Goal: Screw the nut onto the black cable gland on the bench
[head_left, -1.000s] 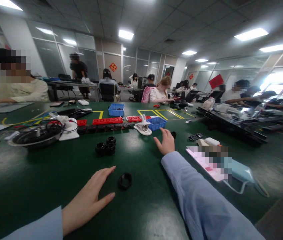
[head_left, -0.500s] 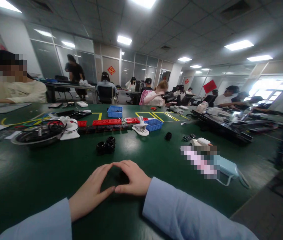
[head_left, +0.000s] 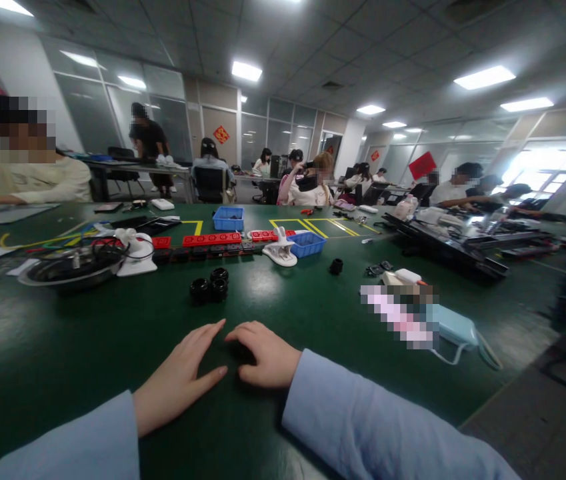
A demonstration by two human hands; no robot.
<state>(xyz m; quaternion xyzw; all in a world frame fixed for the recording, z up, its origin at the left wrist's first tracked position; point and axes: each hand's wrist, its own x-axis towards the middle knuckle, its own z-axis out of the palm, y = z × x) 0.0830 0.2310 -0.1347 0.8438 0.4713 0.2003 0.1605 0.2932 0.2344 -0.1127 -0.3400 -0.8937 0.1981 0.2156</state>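
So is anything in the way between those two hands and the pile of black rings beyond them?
Nothing visible: only bare green table lies between the left hand, the right hand and the black rings.

Green table (head_left: 63, 347); black rings (head_left: 201, 291) (blue trays (head_left: 229, 219))

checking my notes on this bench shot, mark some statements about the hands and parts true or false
1. The left hand and right hand both rest on the green table. True.
2. The cluster of black rings lies beyond the hands, untouched. True.
3. The left hand holds a blue bin. False: it lies flat; the nearest blue bin stands far off.
4. The right hand touches the lone black part. False: it curls beside the left hand, well apart.
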